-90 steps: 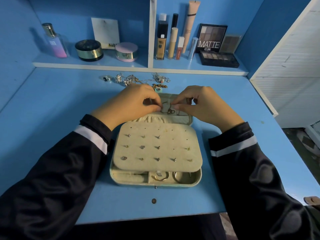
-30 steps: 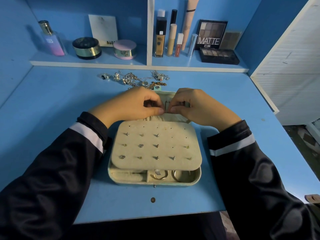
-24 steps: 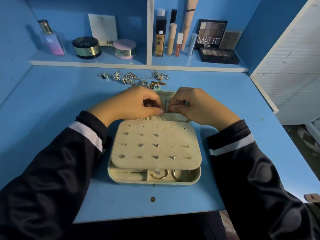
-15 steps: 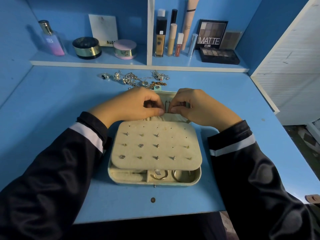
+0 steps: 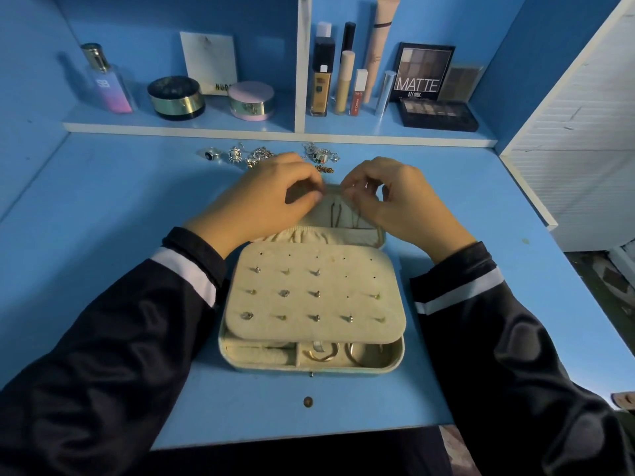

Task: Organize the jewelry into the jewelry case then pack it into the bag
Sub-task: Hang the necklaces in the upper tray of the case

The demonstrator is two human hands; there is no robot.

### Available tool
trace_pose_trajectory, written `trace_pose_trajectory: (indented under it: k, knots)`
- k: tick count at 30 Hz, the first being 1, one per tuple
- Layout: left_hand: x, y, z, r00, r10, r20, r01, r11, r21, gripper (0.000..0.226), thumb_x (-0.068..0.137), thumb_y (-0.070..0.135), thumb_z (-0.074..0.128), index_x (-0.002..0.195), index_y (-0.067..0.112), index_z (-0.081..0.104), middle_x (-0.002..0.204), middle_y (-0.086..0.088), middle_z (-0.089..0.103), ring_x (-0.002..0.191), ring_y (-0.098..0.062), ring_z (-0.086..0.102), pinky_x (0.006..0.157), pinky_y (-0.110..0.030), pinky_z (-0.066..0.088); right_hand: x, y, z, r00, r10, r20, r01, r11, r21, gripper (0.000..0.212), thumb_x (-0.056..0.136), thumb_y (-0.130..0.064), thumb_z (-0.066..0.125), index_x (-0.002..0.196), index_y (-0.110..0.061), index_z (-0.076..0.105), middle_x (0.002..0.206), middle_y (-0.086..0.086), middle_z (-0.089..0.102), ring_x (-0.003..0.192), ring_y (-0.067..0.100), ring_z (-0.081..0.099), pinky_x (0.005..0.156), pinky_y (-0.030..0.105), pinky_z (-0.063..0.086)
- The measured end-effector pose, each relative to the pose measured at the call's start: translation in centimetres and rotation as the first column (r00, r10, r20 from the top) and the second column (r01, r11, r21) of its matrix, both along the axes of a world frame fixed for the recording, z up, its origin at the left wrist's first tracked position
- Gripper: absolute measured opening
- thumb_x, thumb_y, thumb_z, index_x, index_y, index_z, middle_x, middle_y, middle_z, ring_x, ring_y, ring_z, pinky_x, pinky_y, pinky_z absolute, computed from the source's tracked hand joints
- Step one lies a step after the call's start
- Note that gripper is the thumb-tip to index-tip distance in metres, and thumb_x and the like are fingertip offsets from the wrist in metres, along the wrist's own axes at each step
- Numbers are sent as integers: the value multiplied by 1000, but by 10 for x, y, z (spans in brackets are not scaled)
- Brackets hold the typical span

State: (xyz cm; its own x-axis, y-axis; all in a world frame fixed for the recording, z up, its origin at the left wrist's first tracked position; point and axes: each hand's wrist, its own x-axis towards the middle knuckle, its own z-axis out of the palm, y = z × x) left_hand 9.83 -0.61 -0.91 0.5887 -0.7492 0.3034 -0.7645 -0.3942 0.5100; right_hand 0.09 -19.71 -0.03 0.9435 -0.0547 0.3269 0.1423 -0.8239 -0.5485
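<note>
The blue tabletop (image 5: 103, 235) carries the open jewelry case (image 5: 314, 304), with studs on its panel. Over the case's far lid rim, the left hand (image 5: 271, 197) and right hand (image 5: 395, 197) curl their fingers with the tips pinched; whether they grip anything I cannot tell. Loose jewelry (image 5: 261, 156) lies just beyond the case, and thin chains (image 5: 335, 214) hang inside its lid.

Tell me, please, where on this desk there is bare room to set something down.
Bare desk lies left of the jewelry case and right of it, toward the white panel. In front lies only a small brown disc. Crowded: loose jewelry by the shelf, with left hand and right hand at the lid.
</note>
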Motion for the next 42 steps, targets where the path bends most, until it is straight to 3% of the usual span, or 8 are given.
trace_pose_trajectory:
  k: [7, 13, 18, 23, 28, 34, 39, 42]
  knots:
    - [20, -3, -7, 995, 101, -2, -100, 993, -58, 23, 99, 29, 55, 115, 19, 68, 113, 5, 57, 104, -9, 53, 87, -23, 38, 24, -7, -4, 992, -128, -6, 127, 983, 135, 10, 90, -12, 63, 95, -15, 71, 81, -11, 61, 71, -2, 54, 64, 5, 37]
    - [40, -11, -6, 993, 121, 14, -121, 992, -39, 22, 100, 26, 53, 116, 20, 68, 118, 4, 61, 108, -8, 53, 91, -23, 38, 54, -17, -3, 990, -99, -98, 105, 993, 57, 11, 89, -15, 66, 96, -16, 75, 87, -3, 69, 74, 5, 57, 64, 2, 39]
    - [52, -19, -3, 990, 133, 35, -133, 991, -4, 22, 98, 22, 55, 114, 20, 70, 117, 4, 64, 106, -5, 52, 87, -14, 32, 77, -18, -5, 987, -51, -154, 47, 998, -30, 12, 88, -16, 68, 98, -15, 75, 88, -2, 67, 79, 9, 55, 65, 4, 37]
    - [57, -19, -8, 993, 117, 14, -117, 993, 27, 20, 97, 23, 56, 108, 18, 73, 108, 1, 66, 101, -15, 59, 89, -32, 47, 87, -16, -8, 984, -16, -176, 7, 999, -49, 9, 86, -9, 69, 93, -10, 74, 76, -8, 58, 67, -2, 49, 61, 2, 36]
    - [58, -20, -10, 994, 110, -12, -110, 994, 19, 19, 97, 25, 57, 104, 19, 73, 106, 0, 68, 99, -17, 61, 91, -42, 49, 88, -18, -10, 982, -31, -187, 25, 999, -35, 13, 88, -3, 61, 89, -11, 70, 78, -5, 59, 68, -1, 48, 60, 3, 37]
    - [57, -21, -9, 994, 109, -9, -109, 994, 12, 19, 97, 25, 57, 103, 18, 74, 104, 0, 69, 97, -16, 61, 88, -39, 50, 88, -18, -6, 978, -62, -199, 60, 998, -19, 14, 93, -3, 55, 95, -11, 66, 89, 0, 62, 79, 12, 52, 59, 2, 36]
    - [56, -24, -8, 993, 117, -7, -117, 993, 15, 18, 96, 26, 60, 102, 18, 75, 100, 0, 71, 93, -16, 62, 84, -34, 49, 84, -15, -3, 979, -77, -189, 90, 994, 61, 12, 94, -4, 54, 93, -12, 63, 79, -7, 57, 70, 3, 50, 56, 1, 36]
    - [55, -26, -7, 992, 123, -20, -123, 992, -5, 18, 93, 28, 64, 103, 18, 76, 99, 1, 71, 92, -14, 62, 82, -31, 49, 81, -14, 1, 982, -77, -171, 98, 989, 114, 14, 94, -5, 54, 88, -15, 61, 77, -6, 59, 73, 14, 57, 64, 15, 44]
